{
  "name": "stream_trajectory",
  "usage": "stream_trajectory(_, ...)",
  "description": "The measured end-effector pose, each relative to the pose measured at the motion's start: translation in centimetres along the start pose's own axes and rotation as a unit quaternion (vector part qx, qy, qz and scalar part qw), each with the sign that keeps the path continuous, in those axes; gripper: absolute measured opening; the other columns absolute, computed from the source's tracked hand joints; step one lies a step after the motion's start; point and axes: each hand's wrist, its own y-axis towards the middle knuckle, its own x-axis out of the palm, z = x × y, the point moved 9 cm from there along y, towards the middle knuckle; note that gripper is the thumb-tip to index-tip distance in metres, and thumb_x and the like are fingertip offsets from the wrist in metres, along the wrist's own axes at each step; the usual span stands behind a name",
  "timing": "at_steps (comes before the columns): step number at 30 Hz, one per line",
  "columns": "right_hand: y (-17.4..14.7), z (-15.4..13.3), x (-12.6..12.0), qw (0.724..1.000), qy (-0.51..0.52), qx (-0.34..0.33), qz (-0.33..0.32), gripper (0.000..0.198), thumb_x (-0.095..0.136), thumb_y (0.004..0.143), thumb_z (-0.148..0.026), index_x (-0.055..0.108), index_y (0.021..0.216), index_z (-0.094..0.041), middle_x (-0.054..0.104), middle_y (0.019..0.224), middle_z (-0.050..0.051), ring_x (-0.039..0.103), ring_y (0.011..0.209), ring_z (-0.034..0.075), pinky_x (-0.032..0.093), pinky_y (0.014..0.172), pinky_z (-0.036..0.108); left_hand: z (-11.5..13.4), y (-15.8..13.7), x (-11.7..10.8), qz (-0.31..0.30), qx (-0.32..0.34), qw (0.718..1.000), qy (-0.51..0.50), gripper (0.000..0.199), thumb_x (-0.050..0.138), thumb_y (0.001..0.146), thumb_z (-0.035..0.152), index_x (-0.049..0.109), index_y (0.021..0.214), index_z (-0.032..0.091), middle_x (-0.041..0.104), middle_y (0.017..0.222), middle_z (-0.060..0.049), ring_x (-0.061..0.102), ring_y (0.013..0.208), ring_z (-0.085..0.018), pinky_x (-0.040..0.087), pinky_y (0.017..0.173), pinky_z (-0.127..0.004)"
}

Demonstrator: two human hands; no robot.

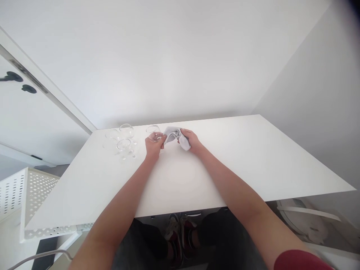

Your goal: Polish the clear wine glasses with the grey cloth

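Note:
A clear wine glass [153, 131] is gripped by my left hand [154, 145], whose fingers close around its lower part. From my right hand [191, 140] hangs a light grey cloth [180, 138], bunched between thumb and fingers. The cloth's left end reaches my left thumb and lies beside the glass; whether that thumb also pinches it is hard to see. Both hands are just above the far half of the white table [180, 180]. To the left stand several more clear glasses [123, 144], faint against the white top.
A white wall [174, 67] rises directly behind the table's far edge. At the lower left is a white perforated cart [42, 187] by the table's side. A door with a dark handle [14, 77] is at far left. A pale bag [306, 225] sits below the right side.

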Motion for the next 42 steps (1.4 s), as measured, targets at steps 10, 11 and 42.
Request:
stream_trajectory(10, 1.3, 0.3, -4.9, 0.987, -0.034, -0.036, 0.151, 0.043, 0.084, 0.070, -0.058, 0.062, 0.074, -0.021, 0.064, 0.068, 0.001, 0.062, 0.073, 0.021, 0.051, 0.064, 0.032, 1.1, 0.2, -1.0, 0.025, 0.069, 0.992, 0.098, 0.035, 0.079, 0.083, 0.047, 0.060, 0.099, 0.022, 0.067, 0.097, -0.002, 0.050, 0.051, -0.006, 0.041, 0.049, -0.024)
stream_trajectory(11, 1.4, 0.0, -6.3, 0.978, -0.006, -0.056, 0.199, 0.042, 0.080, 0.072, -0.059, 0.061, 0.077, -0.022, 0.064, 0.070, 0.002, 0.063, 0.075, 0.021, 0.053, 0.065, 0.033, 1.1, 0.2, -0.8, 0.014, 0.078, 0.991, 0.111, 0.036, 0.078, 0.085, 0.046, 0.058, 0.103, 0.023, 0.065, 0.099, -0.002, 0.050, 0.054, -0.006, 0.042, 0.051, -0.024)
stream_trajectory(42, -0.7, -1.0, 2.0, 0.974, -0.169, -0.124, -0.092, 0.093, 0.089, 0.074, -0.041, 0.049, 0.156, -0.023, 0.074, 0.096, 0.003, 0.068, 0.085, 0.020, 0.057, 0.083, 0.034, 4.3, -1.2, 1.2, -0.045, 0.302, 0.881, 0.361, 0.033, 0.074, 0.091, 0.052, 0.072, 0.111, 0.025, 0.071, 0.096, -0.004, 0.068, 0.078, -0.018, 0.046, 0.088, -0.039)
